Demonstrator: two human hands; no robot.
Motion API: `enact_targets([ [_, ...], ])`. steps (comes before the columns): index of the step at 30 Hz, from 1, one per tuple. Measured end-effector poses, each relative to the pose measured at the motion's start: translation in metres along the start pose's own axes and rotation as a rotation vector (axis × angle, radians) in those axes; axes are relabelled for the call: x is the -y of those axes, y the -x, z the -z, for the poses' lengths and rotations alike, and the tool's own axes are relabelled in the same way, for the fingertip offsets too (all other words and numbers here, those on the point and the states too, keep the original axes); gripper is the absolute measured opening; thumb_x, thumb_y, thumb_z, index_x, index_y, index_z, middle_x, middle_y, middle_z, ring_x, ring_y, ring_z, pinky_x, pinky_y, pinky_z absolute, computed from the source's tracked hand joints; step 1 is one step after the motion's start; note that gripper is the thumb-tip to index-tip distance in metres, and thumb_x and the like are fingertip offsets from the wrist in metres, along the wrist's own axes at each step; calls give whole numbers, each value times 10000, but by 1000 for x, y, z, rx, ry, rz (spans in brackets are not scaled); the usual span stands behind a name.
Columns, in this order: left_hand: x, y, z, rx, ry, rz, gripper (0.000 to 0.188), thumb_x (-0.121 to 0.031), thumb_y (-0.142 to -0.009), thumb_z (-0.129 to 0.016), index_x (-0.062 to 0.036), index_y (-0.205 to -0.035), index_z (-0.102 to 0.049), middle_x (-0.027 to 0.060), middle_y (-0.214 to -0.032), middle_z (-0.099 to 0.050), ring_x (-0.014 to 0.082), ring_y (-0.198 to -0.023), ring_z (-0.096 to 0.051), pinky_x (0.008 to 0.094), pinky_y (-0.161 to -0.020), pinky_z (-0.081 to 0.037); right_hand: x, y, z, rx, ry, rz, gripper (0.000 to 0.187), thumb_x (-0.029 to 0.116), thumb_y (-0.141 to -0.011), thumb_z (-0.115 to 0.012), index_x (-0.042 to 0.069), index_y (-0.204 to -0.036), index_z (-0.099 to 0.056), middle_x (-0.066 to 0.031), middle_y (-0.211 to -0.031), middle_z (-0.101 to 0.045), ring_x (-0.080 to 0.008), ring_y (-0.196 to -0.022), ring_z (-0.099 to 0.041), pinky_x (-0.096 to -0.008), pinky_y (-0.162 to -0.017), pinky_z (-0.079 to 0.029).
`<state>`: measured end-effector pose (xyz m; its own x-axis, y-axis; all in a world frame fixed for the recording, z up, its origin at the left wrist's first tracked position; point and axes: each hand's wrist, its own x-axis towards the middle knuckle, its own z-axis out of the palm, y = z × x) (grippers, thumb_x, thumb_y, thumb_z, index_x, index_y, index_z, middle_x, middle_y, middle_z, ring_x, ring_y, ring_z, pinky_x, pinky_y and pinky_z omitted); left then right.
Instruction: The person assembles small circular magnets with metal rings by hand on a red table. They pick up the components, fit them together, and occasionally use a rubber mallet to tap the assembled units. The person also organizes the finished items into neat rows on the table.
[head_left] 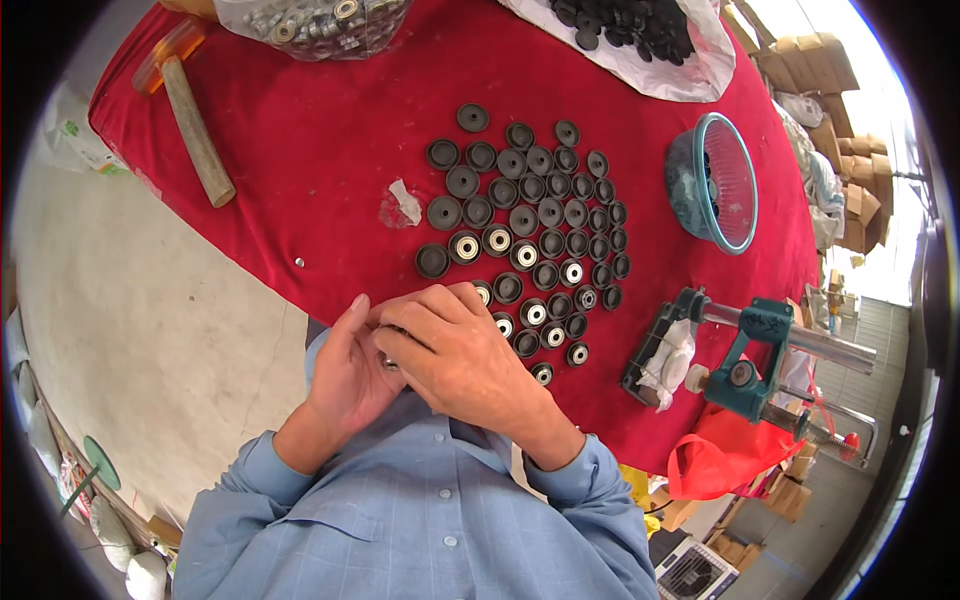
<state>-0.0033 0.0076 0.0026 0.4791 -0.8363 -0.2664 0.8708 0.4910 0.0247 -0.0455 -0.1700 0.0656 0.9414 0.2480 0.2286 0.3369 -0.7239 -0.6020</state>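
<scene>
My two hands meet above the near edge of the red cloth, close to my shirt. My left hand (340, 380) is cupped with its thumb raised, and its other fingers are mostly hidden. A shiny metal ball bearing (390, 363) shows in part against its palm. Curled over that palm, my right hand (455, 350) has its fingers closed; a dark edge shows between them, but its kind is unclear. Just beyond my right hand lie rows of round black plastic caps (523, 220). Several near ones have silver bearings (526, 256) seated in them.
A hammer (195, 130) lies at far left, near a bag of bearings (330, 25). Far right are a white sack of black parts (690, 70) and a teal basket (752, 180). A green hand press (750, 360) stands at right by a red bag (730, 455).
</scene>
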Motion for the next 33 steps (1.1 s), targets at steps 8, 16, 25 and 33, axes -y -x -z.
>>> enact_targets([
  [8, -1, -4, -15, -117, -140, 51, 643, -463, -1179, -309, 44, -1527, -501, 223, -1491, -594, 315, -1396, -584, 479, -1210, -449, -46, -21, 8, -439, 24, -192, 267, -32, -725, -789, 95, -956, -745, -69, -982, -704, -268, -853, -674, -391, -781, -540],
  [16, -5, -7, -17, -55, -230, 91, 685, -487, -1179, -280, 55, -1549, -473, 259, -1559, -537, 343, -1447, -539, 471, -1233, -422, -76, -34, -9, -477, 256, -201, 275, 17, -751, -820, 98, -997, -726, -42, -1010, -662, -256, -883, -630, -419, -788, -463],
  [25, -2, -5, -13, -23, -240, 71, 682, -485, -1178, -287, 67, -1524, -488, 250, -1471, -603, 349, -1404, -575, 478, -1233, -424, -61, -23, -12, -391, 346, -247, 345, -16, -795, -751, 81, -1124, -787, -35, -1116, -688, -246, -992, -629, -400, -857, -444],
  [33, -1, -6, -14, -93, -268, 30, 658, -464, -1174, -305, 78, -1474, -529, 253, -1374, -660, 348, -1303, -650, 454, -1151, -516, -45, -26, -2, -260, 539, -236, 390, 22, -800, -687, 61, -1177, -780, -24, -1205, -669, -242, -1083, -613, -408, -899, -424],
])
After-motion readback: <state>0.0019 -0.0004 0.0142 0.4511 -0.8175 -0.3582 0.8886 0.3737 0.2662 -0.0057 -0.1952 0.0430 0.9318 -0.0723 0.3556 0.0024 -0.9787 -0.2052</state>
